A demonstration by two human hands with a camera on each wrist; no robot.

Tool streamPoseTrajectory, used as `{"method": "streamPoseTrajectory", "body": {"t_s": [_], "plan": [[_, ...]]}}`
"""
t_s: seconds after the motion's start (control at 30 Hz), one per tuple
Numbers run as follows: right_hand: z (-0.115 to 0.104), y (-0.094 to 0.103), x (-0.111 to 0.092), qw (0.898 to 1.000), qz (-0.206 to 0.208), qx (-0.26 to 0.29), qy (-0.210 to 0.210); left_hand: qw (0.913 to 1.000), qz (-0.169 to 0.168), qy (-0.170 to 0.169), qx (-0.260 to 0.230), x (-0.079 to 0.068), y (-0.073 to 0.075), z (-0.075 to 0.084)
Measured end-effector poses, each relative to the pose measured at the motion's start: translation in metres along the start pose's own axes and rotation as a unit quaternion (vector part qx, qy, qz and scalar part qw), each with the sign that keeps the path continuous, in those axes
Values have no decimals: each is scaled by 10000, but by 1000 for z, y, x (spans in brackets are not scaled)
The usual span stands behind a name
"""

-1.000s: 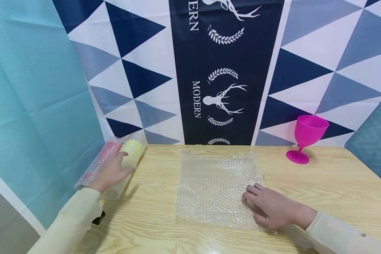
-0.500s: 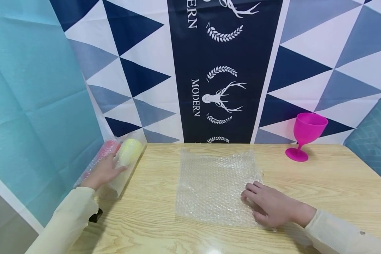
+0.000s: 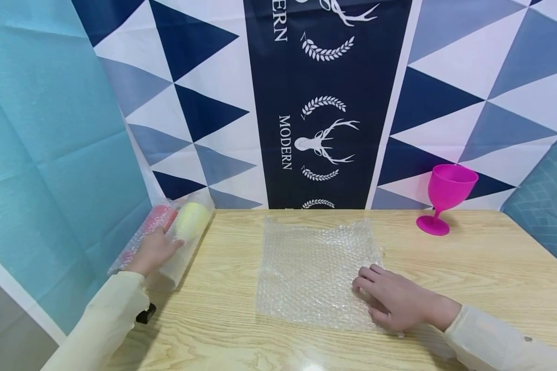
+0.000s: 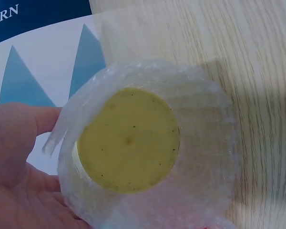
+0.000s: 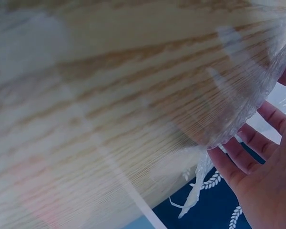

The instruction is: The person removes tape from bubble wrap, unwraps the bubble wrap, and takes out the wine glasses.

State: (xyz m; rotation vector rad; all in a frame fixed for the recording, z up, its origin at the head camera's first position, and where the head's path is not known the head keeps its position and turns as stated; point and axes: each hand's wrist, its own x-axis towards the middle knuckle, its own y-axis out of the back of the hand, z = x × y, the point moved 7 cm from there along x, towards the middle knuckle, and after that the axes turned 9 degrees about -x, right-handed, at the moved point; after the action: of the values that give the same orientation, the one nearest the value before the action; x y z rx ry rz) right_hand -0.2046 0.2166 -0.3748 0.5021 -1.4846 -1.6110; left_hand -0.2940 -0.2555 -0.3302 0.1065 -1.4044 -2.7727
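My left hand is on two bundles rolled in bubble wrap at the back left, one with a yellow thing inside and one with a red thing. Its thumb lies over the yellow roll, and the fingers dip between the two, partly hidden. Seen end-on in the left wrist view, the yellow thing has a flat round base like a goblet's, ringed by wrap. My right hand rests on the right edge of a flat bubble wrap sheet, fingers loosely bent, thumb apart. Fingertips touch the sheet's edge in the right wrist view.
Upright at the back right of the wooden table stands a pink goblet. A patterned cloth hangs behind, and a light blue cloth closes off the left side.
The left hand has come down onto the wrapped bundles, slightly left and lower, its fingers sinking between them. My right hand has stayed on the sheet.
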Motion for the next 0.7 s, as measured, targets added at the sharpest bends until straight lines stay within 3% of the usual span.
{"method": "streamPoseTrajectory", "body": {"t_s": [0.33, 0.53, 0.7], "plan": [[-2, 3, 1, 9999, 86, 34, 80, 9995, 25, -138, -277, -1, -8, 7], [0, 2, 1, 9999, -104, 83, -52, 9994, 62, -220, -277, -3, -10, 14], [2, 0, -1, 9993, -295, 92, -219, 9987, -176, -100, -465, -8, -17, 19]]}}
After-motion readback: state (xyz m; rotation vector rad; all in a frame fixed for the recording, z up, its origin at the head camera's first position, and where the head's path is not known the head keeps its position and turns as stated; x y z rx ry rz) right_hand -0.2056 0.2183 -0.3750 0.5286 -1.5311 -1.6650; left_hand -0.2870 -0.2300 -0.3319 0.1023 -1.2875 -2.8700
